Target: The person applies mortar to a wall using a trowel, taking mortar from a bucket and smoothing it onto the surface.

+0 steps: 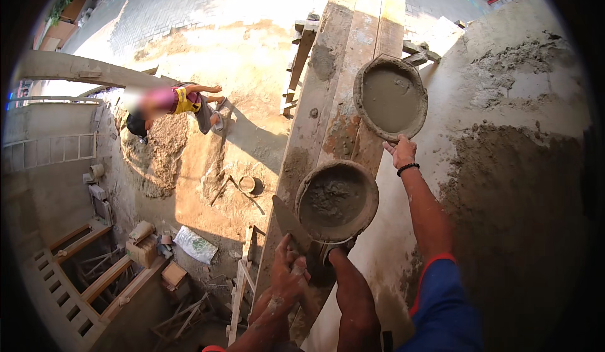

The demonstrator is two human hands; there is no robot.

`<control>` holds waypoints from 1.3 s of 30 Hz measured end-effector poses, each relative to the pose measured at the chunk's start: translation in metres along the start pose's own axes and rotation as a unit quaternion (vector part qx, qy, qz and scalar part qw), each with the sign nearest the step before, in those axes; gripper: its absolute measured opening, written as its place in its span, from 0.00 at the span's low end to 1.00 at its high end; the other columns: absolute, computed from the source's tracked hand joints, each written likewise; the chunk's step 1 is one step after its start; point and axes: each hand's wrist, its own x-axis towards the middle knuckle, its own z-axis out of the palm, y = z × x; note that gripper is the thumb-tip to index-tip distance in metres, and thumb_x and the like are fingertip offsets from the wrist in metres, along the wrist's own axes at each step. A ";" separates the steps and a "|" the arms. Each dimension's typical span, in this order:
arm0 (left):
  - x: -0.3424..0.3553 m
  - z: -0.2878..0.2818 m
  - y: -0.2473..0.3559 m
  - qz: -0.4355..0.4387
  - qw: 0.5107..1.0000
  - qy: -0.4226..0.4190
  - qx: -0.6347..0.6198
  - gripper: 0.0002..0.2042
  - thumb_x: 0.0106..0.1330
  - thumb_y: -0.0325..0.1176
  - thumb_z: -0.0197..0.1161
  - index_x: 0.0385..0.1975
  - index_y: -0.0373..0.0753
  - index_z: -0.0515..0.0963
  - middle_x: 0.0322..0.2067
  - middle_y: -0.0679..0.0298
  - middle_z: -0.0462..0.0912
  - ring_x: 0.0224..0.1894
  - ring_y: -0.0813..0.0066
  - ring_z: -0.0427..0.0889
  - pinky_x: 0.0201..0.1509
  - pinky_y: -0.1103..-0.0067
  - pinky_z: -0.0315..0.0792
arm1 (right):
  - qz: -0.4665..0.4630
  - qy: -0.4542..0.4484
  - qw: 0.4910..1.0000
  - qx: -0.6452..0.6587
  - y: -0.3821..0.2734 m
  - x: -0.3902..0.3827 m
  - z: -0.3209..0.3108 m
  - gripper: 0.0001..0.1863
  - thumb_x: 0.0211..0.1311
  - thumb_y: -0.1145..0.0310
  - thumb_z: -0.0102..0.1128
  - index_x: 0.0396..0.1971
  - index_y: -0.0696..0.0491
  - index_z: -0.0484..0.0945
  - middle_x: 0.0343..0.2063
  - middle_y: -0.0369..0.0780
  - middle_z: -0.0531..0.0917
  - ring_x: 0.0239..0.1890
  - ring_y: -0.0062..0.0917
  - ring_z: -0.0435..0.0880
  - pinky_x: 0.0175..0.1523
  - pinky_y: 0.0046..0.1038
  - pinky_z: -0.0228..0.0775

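Note:
My left hand (288,270) is closed round a pointed trowel (289,221), whose grey blade lies beside the near bucket's left rim; the handle is mostly hidden in my fingers. That near mortar bucket (336,202) stands on the planks, holding lumpy grey mortar. Farther off, my right hand (402,152) grips the near rim of a second mortar bucket (392,97), which contains smoother, wetter mortar. Both buckets are round and crusted with cement. One of my legs (354,295) shows below the near bucket, its foot partly hidden.
The scaffold planks (362,21) run away from me, splashed with mortar. A wall (510,182) on the right carries a dark patch of fresh mortar. Far below on the left, another person (183,100) stands by a sand heap (156,157). A small bucket (246,184) and white sack (195,245) lie lower.

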 end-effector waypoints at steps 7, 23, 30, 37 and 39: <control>-0.015 0.004 -0.004 -0.023 0.999 -0.041 0.013 0.30 0.63 0.20 0.51 0.66 0.40 0.53 0.52 0.50 0.69 0.28 0.79 0.75 0.24 0.82 0.72 | 0.008 -0.001 0.993 -0.114 -0.017 -0.058 -0.019 0.23 0.59 0.65 0.57 0.47 0.63 0.62 0.37 0.50 0.75 0.30 0.38 0.82 0.34 0.35 0.81; -0.073 0.024 -0.096 -0.027 0.991 -0.043 -0.125 0.33 0.66 0.21 0.48 0.68 0.43 0.40 0.38 0.58 0.69 0.31 0.75 0.75 0.33 0.77 0.76 | 0.025 -0.329 0.797 -0.505 0.039 -0.493 -0.125 0.26 0.59 0.59 0.58 0.52 0.60 0.68 0.41 0.51 0.79 0.45 0.36 0.79 0.51 0.32 0.70; -0.099 0.045 -0.090 0.095 0.983 -0.101 0.123 0.38 0.66 0.30 0.56 0.68 0.36 0.37 0.48 0.51 0.70 0.45 0.69 0.73 0.50 0.77 0.69 | -0.194 -0.291 0.766 -0.540 0.075 -0.473 -0.159 0.23 0.52 0.62 0.65 0.43 0.59 0.67 0.28 0.43 0.78 0.28 0.30 0.79 0.34 0.33 0.74; -0.009 -0.029 -0.119 0.075 0.968 0.023 0.240 0.35 0.61 0.27 0.58 0.67 0.33 0.47 0.43 0.52 0.73 0.43 0.65 0.75 0.48 0.73 0.71 | -0.064 -0.151 0.789 -0.593 0.049 -0.438 -0.190 0.20 0.53 0.64 0.57 0.43 0.57 0.66 0.29 0.54 0.79 0.31 0.48 0.80 0.37 0.44 0.73; 0.029 -0.045 -0.111 -0.016 0.970 0.023 0.242 0.34 0.61 0.27 0.57 0.66 0.33 0.48 0.43 0.51 0.74 0.42 0.65 0.76 0.47 0.73 0.72 | -0.069 -0.143 0.743 -0.650 0.030 -0.414 -0.185 0.19 0.52 0.66 0.56 0.43 0.56 0.65 0.30 0.57 0.79 0.34 0.53 0.80 0.39 0.47 0.74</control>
